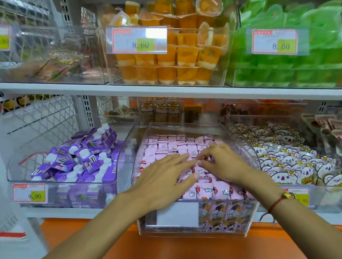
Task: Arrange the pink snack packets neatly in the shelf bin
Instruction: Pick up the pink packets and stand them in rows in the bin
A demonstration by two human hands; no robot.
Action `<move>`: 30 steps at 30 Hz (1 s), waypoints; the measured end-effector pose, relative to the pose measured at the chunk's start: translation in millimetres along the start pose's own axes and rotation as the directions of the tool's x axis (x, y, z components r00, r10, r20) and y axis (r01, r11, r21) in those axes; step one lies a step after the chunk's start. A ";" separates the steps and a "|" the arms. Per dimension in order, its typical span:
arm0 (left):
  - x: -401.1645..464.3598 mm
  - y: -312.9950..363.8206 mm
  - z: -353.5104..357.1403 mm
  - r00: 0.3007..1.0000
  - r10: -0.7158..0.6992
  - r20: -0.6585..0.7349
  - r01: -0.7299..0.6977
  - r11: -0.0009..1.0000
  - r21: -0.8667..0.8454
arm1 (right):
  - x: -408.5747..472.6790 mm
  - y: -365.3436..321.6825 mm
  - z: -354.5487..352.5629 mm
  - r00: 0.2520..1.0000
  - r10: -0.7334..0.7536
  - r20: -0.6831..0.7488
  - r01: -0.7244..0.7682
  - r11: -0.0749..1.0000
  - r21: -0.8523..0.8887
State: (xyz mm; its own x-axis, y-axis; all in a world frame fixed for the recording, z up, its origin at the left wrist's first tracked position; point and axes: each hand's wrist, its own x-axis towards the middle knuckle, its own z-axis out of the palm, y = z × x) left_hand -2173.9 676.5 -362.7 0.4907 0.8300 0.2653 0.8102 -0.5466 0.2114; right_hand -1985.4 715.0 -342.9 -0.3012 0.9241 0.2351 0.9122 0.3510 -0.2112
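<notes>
Several pink snack packets (168, 148) fill a clear plastic shelf bin (194, 232) at the middle of the lower shelf. The rear packets stand in rows; the front ones lie loosely. My left hand (164, 181) lies flat on the front packets, its fingers straight and spread. My right hand (221, 162) is over the packets just right of it, fingers curled, fingertips pinching a pink packet near the pile's middle. A red cord bracelet is on the right wrist. Both hands hide the packets under them.
A bin of purple cartons (82, 162) stands to the left, a bin of white bear-print packets (287, 157) to the right. Orange jelly cups (172, 53) and green packets (303, 57) sit on the shelf above. An orange ledge (175, 251) runs below.
</notes>
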 end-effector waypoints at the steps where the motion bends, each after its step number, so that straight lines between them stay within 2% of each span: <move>1: -0.1 0.3 0.5 0.999 0.005 0.039 -0.006 1.000 0.018 | 2.4 0.7 -0.7 1.000 0.007 0.013 -0.007 1.000 0.001; 6: 0.8 -2.2 -1.9 0.998 0.020 0.062 -0.021 1.000 0.018 | 9.8 2.9 -2.5 0.989 0.045 0.144 -0.062 0.991 0.118; 8: 1.4 -2.1 -3.4 0.998 0.021 0.061 -0.023 0.999 0.025 | 9.1 3.3 -3.8 0.990 0.030 0.141 -0.045 0.993 0.108; 12: 1.1 0.0 -5.0 0.998 0.014 0.062 -0.016 0.999 0.029 | 3.3 1.3 -4.3 0.998 0.062 0.009 -0.061 0.937 0.345; 16: 1.8 -0.3 -4.7 0.998 0.019 0.061 -0.022 0.999 0.039 | 1.2 -6.5 -1.9 0.995 0.041 -0.088 -0.006 0.932 0.363; 18: 2.3 -1.4 -3.3 0.998 0.023 0.063 -0.026 0.999 0.047 | 0.0 -12.2 -4.9 0.986 0.069 -0.150 0.019 0.857 0.515; 21: 2.2 -2.9 -2.7 0.998 0.033 0.059 -0.036 0.998 0.053 | -4.1 -18.5 -18.9 0.945 0.187 -0.268 0.075 0.674 0.735; 25: 0.1 -0.6 -4.9 0.999 0.036 0.029 -0.036 0.999 -0.019 | -12.2 -21.9 -30.2 0.803 0.449 -0.393 0.132 0.508 0.851; 27: -0.8 1.8 -5.8 0.996 -0.001 -0.086 -0.010 0.992 -0.123 | -17.5 -20.3 -31.5 0.747 0.561 -0.356 0.134 0.398 0.907; 28: -0.9 3.1 -6.8 0.986 -0.058 -0.159 0.028 0.982 -0.187 | -19.5 -18.1 -31.6 0.745 0.585 -0.319 0.122 0.351 0.929; 30: -1.2 7.0 -10.3 0.942 -0.182 -0.281 0.091 0.947 -0.307 | -22.1 -14.9 -31.7 0.788 0.570 -0.231 0.078 0.279 0.957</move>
State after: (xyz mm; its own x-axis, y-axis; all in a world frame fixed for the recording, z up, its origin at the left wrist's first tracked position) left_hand -2172.0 670.5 -351.8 0.2245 0.8502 0.4762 0.7138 -0.4761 0.5136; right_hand -1983.4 684.5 -314.8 0.3469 0.8940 0.2837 -0.0344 0.3144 -0.9487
